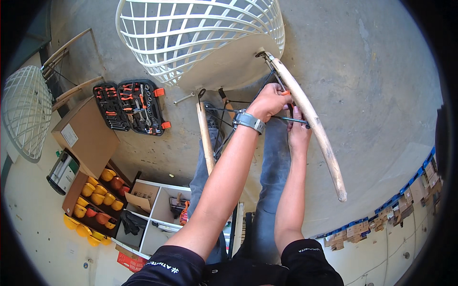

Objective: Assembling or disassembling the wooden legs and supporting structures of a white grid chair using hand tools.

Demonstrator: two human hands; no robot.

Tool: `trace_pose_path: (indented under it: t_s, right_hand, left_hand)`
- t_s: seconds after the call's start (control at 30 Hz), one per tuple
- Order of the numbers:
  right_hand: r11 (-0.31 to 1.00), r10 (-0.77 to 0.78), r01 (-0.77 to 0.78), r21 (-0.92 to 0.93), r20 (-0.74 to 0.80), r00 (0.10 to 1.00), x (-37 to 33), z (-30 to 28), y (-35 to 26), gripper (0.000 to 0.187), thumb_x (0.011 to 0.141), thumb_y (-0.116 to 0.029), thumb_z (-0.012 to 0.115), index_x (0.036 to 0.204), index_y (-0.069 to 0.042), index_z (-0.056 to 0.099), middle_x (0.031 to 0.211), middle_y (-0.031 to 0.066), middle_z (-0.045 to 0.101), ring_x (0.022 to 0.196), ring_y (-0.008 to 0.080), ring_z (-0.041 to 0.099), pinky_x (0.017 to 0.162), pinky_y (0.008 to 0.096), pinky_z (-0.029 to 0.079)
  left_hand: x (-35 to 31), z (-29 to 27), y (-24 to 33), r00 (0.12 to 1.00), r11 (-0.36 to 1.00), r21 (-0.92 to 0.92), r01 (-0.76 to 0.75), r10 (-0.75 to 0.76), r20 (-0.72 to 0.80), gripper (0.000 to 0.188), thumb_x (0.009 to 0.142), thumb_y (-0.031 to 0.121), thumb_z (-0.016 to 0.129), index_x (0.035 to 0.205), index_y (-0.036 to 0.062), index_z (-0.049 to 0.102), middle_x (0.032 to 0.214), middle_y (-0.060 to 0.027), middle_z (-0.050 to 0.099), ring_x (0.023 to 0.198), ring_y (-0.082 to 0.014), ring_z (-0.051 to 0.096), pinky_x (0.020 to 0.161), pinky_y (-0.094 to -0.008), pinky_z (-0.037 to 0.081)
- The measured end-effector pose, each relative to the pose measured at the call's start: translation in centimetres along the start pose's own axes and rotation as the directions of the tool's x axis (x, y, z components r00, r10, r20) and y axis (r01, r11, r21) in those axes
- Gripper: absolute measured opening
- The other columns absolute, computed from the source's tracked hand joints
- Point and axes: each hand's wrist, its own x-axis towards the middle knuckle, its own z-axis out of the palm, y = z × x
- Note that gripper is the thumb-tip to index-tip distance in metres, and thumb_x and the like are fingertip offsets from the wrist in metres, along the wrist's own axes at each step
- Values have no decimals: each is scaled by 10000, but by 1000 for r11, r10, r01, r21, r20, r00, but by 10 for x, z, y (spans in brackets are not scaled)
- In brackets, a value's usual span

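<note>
A chair-like piece with a white lattice shell lies tipped on the floor, its flat beige panel facing me. Black metal rods join its two pale wooden legs, one on each side of my hands. My left hand, with a grey watch at the wrist, is closed on a small orange-handled tool by the right-hand leg; the tool's working end is hidden. Just below, my right hand is closed around a black rod, thumb up against the same leg.
On the floor to the left are an open tool case and a loose wrench. A cardboard box, yellow and red helmets and a white shelf unit stand lower left. Another lattice shell is at the far left.
</note>
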Motion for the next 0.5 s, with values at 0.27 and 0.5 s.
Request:
trace_pose_path:
  t_s: [0.27,0.5]
  right_hand:
    - [828,-321,314,465,-68,945,-11,17,-11,158,962,-184,714,1013,-48,650,865,32,661,649,94,596,521,262,482]
    - [991,-60,69,112,-82,995,-2,13,-11,231,983,-261,685,1071,-56,626,753,3,584,600,87,565,483,252,446]
  left_hand:
    - [1,5,2,998,836,548,-9,42,-46,259,892,188,708,895,-71,699,805,-119,710,728,-134,654,698,-316,545]
    - [-6,-7,2,993,824,561,-76,112,-29,283,857,204,640,961,-55,692,979,-313,689,957,-437,683,860,-472,541]
